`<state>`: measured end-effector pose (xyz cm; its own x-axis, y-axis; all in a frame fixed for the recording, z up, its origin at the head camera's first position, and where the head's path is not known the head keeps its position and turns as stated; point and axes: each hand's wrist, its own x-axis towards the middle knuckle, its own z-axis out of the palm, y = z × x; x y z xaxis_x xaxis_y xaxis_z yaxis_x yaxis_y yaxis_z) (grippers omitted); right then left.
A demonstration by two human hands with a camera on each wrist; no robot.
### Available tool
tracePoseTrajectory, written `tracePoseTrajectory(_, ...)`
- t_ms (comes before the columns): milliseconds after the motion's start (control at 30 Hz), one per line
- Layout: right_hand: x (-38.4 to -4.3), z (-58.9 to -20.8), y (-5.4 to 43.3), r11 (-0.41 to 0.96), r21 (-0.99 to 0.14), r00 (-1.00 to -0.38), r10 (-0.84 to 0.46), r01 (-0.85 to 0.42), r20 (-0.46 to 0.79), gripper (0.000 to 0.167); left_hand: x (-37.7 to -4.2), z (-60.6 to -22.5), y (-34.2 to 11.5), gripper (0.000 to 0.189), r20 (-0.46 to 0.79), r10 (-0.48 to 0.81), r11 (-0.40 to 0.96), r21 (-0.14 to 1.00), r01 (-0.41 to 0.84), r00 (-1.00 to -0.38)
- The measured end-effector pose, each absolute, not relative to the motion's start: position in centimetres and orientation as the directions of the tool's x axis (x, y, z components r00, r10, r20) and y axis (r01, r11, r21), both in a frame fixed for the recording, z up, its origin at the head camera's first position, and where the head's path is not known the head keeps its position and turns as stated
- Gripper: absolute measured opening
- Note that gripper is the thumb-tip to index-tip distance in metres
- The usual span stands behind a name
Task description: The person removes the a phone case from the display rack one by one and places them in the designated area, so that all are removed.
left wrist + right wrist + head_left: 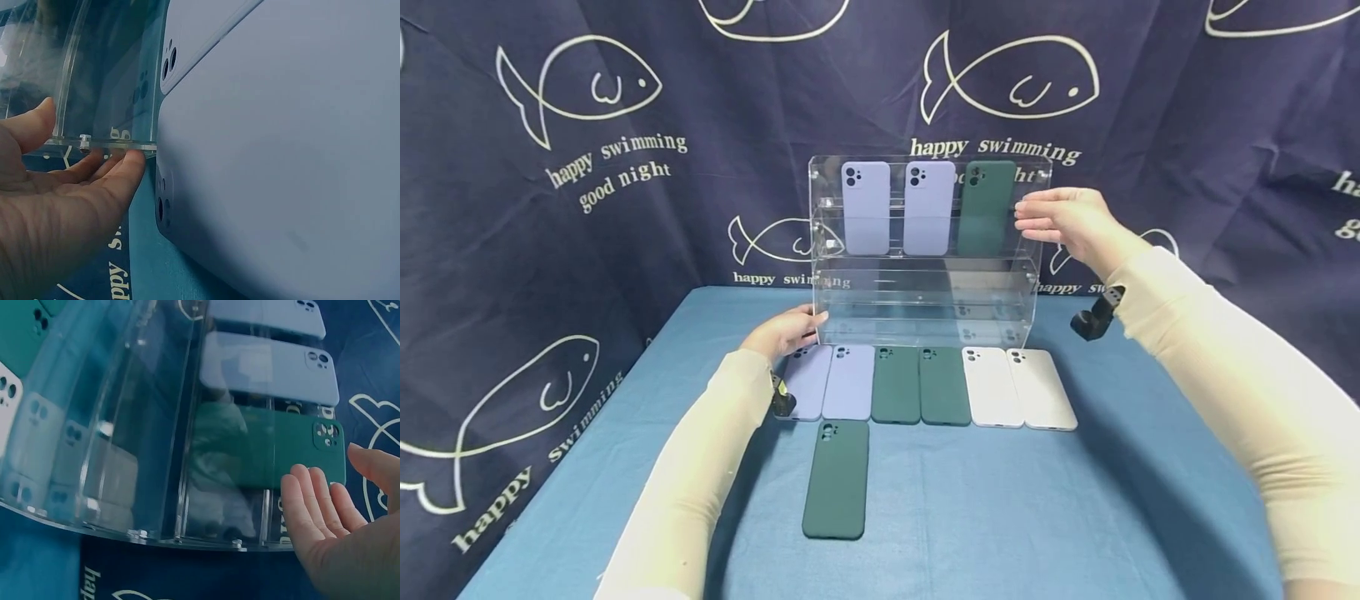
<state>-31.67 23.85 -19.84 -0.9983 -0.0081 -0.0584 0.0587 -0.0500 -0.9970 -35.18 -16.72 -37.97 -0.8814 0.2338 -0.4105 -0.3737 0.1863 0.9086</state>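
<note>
Hands come first in the head view. At 12 o'clock on the blue table (1000, 517) stands a clear plastic rack (925, 287). The left hand (784, 332) rests at the rack's bottom left corner, at about 9 o'clock from its middle, with its fingers straight and touching the clear wall. The right hand (1070, 223) is up at 3 o'clock by the rack's top right edge, fingers straight and close together, holding nothing. Three phone cases stand on the top shelf: two purple cases (897, 207) and one standing green case (987, 207) next to the right hand. Six cases lie flat in a row (925, 386) just in front of the rack: two purple, two green, two white. One lone green case (837, 479) lies at 6 o'clock from that row, apart from it. A dark cloth with white fish (580, 167) hangs behind.

Left wrist view: the left hand (59, 212) has its fingers (122, 172) straight, side by side, with the tips under the rack's clear bottom edge (106, 145). A purple case (281, 162) fills the side at 3 o'clock.

Right wrist view: the right hand (340, 537) is flat at 5 o'clock, fingers (306, 494) straight and a little apart. They sit just beside the rack's wall (156, 425), right by the green case (281, 447) inside. I cannot tell if they touch it.
</note>
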Motion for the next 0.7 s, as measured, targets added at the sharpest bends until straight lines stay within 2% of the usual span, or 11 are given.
tracePoseTrajectory(100,-32.4,-19.5,23.6,-0.02,-1.0,-0.999,0.046,-0.001,0.0,0.015,-35.4,-38.2,-16.8,0.066,-0.408,0.239,0.189,0.909,-0.37,-0.881)
tracePoseTrajectory(200,-33.3,-19.2,23.3,0.069,-0.996,-0.992,0.11,-0.05,0.057,0.015,-35.4,-38.2,-16.9,0.065,-0.404,0.249,0.183,0.912,-0.367,-0.88)
tracePoseTrajectory(267,-33.7,-19.1,23.3,0.139,-0.988,-0.986,0.147,-0.06,0.081,0.022,-35.4,-38.2,-16.7,0.065,-0.401,0.255,0.175,0.914,-0.366,-0.88)
tracePoseTrajectory(400,-34.7,-19.1,23.0,0.264,-0.963,-0.977,0.189,-0.048,0.1,0.05,-35.5,-38.0,-16.8,0.066,-0.393,0.252,0.169,0.918,-0.36,-0.884)
tracePoseTrajectory(467,-35.2,-19.3,22.7,0.297,-0.954,-0.974,0.202,-0.04,0.104,0.054,-35.4,-37.9,-16.9,0.066,-0.391,0.251,0.169,0.918,-0.358,-0.885)
tracePoseTrajectory(700,-36.6,-20.7,22.3,0.367,-0.929,-0.964,0.23,-0.037,0.13,0.019,-35.2,-37.9,-16.8,0.067,-0.409,0.244,0.132,0.912,-0.387,-0.88)
